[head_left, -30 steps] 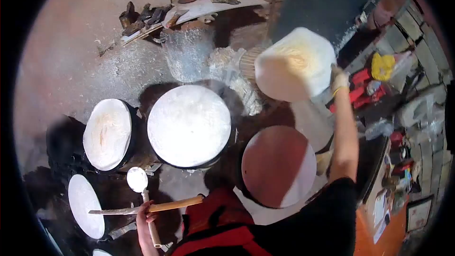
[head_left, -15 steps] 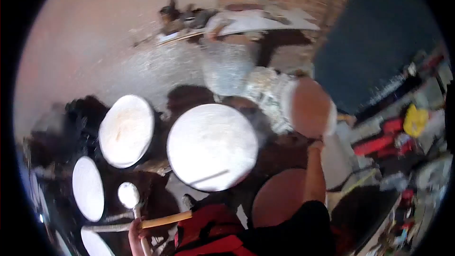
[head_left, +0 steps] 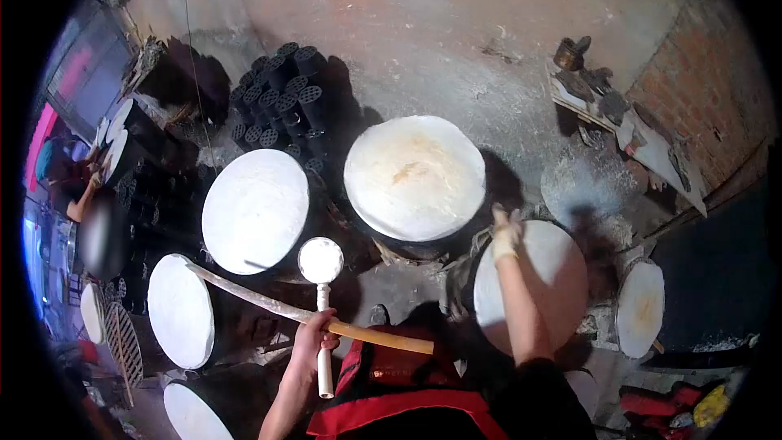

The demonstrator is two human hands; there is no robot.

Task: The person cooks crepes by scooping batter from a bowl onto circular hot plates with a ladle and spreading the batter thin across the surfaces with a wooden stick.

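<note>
My left hand (head_left: 313, 337) grips a ladle (head_left: 321, 262) with a round white bowl and pale handle. A long, slightly curved stick (head_left: 261, 297), whitish at one end and yellow-brown at the other, crosses the same hand. My right hand (head_left: 506, 232), its fingers whitish and slightly apart, is over the far edge of a large round white-topped vessel (head_left: 554, 293); whether it touches is unclear. Nothing shows in it. Ahead are another white-topped vessel (head_left: 415, 175) with a brownish patch and a plain white one (head_left: 256, 212).
Black honeycomb briquettes (head_left: 281, 102) are stacked by the wall. More white rounds stand at left (head_left: 181, 310) and lower left (head_left: 194, 411). A white round with a handle (head_left: 641, 310) is at right. Another person (head_left: 69, 171) works at far left. A cluttered shelf (head_left: 619, 126) is back right.
The view has swung left. My right hand has left the handled round at right and is now over a nearer white-topped vessel. My left hand still holds the ladle and stick.
</note>
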